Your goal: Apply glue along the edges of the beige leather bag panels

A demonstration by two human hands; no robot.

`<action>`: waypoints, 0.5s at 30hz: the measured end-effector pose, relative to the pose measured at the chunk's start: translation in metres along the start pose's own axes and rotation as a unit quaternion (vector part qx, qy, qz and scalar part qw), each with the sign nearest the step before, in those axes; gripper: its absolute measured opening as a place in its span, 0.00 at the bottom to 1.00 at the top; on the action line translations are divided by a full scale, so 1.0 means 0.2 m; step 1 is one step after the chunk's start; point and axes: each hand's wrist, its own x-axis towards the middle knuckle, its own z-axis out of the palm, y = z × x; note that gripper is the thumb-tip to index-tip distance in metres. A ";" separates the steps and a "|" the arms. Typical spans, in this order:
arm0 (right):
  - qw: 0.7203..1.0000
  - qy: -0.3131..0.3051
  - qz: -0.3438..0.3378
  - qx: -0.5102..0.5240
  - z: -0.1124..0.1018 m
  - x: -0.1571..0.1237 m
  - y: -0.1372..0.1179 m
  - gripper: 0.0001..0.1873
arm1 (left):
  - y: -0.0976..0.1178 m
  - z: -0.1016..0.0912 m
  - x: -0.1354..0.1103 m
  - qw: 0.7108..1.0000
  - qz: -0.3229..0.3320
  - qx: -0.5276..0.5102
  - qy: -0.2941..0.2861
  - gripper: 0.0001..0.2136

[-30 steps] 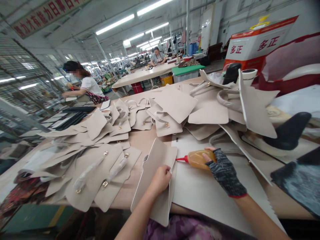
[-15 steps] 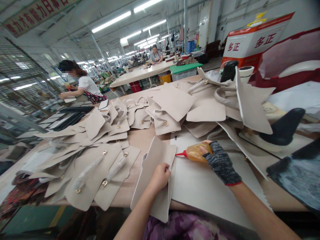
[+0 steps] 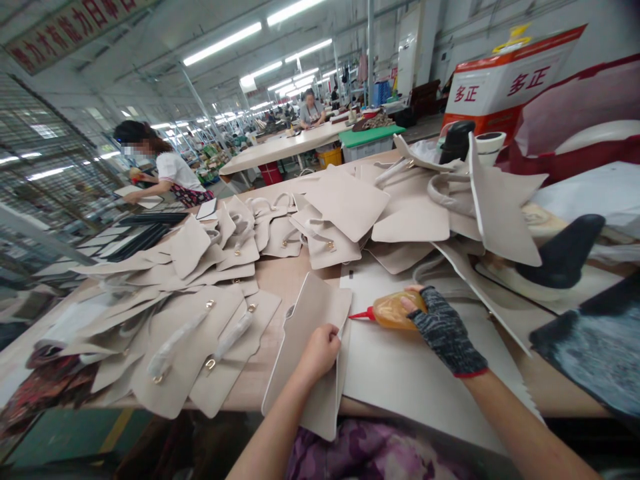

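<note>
My left hand (image 3: 320, 350) is closed on the right edge of a beige leather bag panel (image 3: 307, 333) that stands tilted at the table's front edge. My right hand (image 3: 440, 320), in a dark fingerless knit glove, grips an amber glue squeeze bottle (image 3: 393, 310). The bottle's red nozzle (image 3: 359, 315) points left at the panel's right edge, just short of touching it. Under both hands lies a pale cardboard sheet (image 3: 400, 373).
Several beige bag panels with gold clasps (image 3: 200, 333) cover the table's left and back. More panels and handles are piled at back right (image 3: 450, 200) beside a black shape (image 3: 565, 253). A red and white box (image 3: 505, 80) stands behind. A co-worker (image 3: 160, 170) works at far left.
The view has shifted slightly. My right hand and the bottle have drawn a little toward the panel's edge. My left hand keeps its hold.
</note>
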 end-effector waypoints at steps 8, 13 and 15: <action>0.999 -0.027 0.023 -0.005 -0.03 -0.09 0.01 0.24 | 0.00 0.00 -0.01 1.000 0.001 -0.011 -0.006 0.12; 0.998 -0.036 0.042 0.006 -0.02 -0.14 0.01 0.23 | -0.01 0.01 -0.01 1.000 0.006 -0.004 -0.005 0.12; 0.998 -0.042 0.049 0.013 -0.02 -0.17 0.00 0.23 | -0.01 0.01 -0.01 1.000 0.007 0.000 -0.005 0.12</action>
